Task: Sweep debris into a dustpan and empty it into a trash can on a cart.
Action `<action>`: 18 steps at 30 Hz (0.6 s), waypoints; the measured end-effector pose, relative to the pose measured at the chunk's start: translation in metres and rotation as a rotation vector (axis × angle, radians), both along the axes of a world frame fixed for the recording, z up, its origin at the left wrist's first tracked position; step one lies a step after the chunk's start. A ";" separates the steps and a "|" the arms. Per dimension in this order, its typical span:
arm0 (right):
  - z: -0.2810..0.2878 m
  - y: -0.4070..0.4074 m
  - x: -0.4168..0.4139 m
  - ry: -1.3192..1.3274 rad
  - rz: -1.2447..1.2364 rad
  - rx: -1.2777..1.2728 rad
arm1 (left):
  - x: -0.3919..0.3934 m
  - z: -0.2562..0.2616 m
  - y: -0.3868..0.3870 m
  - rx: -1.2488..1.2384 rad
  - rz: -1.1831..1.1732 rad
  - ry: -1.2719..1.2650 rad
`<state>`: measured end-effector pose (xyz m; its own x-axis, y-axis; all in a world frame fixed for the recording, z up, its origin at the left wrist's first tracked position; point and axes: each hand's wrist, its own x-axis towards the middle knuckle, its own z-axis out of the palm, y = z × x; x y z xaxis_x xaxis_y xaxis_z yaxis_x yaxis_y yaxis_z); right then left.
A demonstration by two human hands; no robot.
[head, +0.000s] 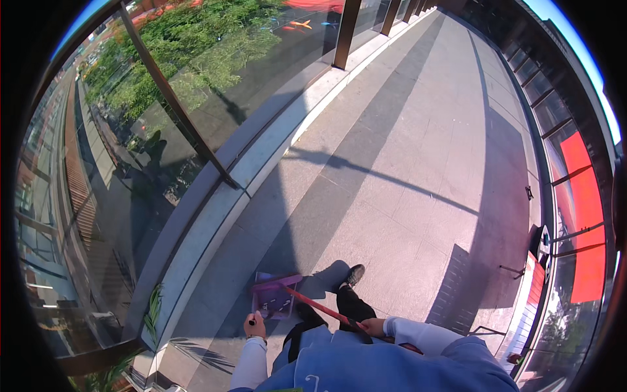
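Observation:
My left hand (255,325) is closed around a dark, upright handle; its tip shows above my fist, near a purple-pink long-handled dustpan (254,291). Whether handle and dustpan join is hidden beneath the hand. Small pale scraps (280,304) of litter lie inside the pan. In front of my waist, my right hand (374,327) grips the red shaft of a broom (321,307). That shaft slants down to the left, and the broom's pinkish-purple head (278,282) lies across the dustpan's far part.
Sunlit stone paving (406,206) stretches ahead, crossed by shadows. A low pale ledge (235,198) with glass panels and a dark metal post (179,98) runs along my left. Green leaves (154,308) overhang it near me. Windows with red panels (585,215) and a board-like stand (524,294) line the right.

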<state>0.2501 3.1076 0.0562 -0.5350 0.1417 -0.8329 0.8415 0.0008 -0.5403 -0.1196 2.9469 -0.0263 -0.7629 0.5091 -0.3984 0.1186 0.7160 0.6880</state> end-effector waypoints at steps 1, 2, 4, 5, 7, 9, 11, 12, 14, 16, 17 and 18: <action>0.035 0.013 -0.013 -0.100 -0.094 -0.087 | -0.005 -0.006 -0.007 -0.040 0.047 -0.017; 0.051 0.027 -0.013 -0.126 -0.177 -0.101 | -0.005 -0.009 -0.006 0.019 0.114 -0.015; 0.059 0.039 0.008 -0.151 -0.386 -0.093 | -0.003 -0.002 0.012 0.056 0.109 -0.019; 0.057 0.044 0.017 -0.149 -0.505 -0.068 | -0.003 0.002 0.020 0.093 0.133 -0.039; 0.080 0.060 0.033 -0.073 -0.839 -0.159 | 0.005 0.023 0.056 0.090 0.119 -0.054; 0.070 0.071 0.049 0.012 -1.150 -0.321 | 0.007 0.044 0.093 0.116 0.118 -0.099; 0.058 0.083 0.054 0.106 -1.445 -0.485 | 0.002 0.048 0.121 0.122 0.102 -0.064; 0.053 0.095 0.052 0.043 -1.452 -0.368 | -0.003 0.049 0.140 0.147 0.132 -0.083; 0.047 0.131 0.060 -0.026 -1.449 -0.203 | -0.012 0.051 0.181 0.191 0.162 -0.096; 0.058 0.167 0.075 -0.001 -1.476 -0.264 | -0.017 0.057 0.214 0.140 0.102 -0.100; 0.061 0.186 0.083 0.014 -1.498 -0.327 | -0.018 0.058 0.232 0.145 0.104 -0.102; 0.055 0.203 0.095 0.090 -1.503 -0.399 | -0.018 0.060 0.252 0.165 0.098 -0.090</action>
<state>0.3449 3.3104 0.1116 -0.1583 0.3582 -0.9201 -0.0967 -0.9330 -0.3466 -0.1375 3.1991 0.0336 -0.7773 0.4980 -0.3845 -0.0138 0.5976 0.8017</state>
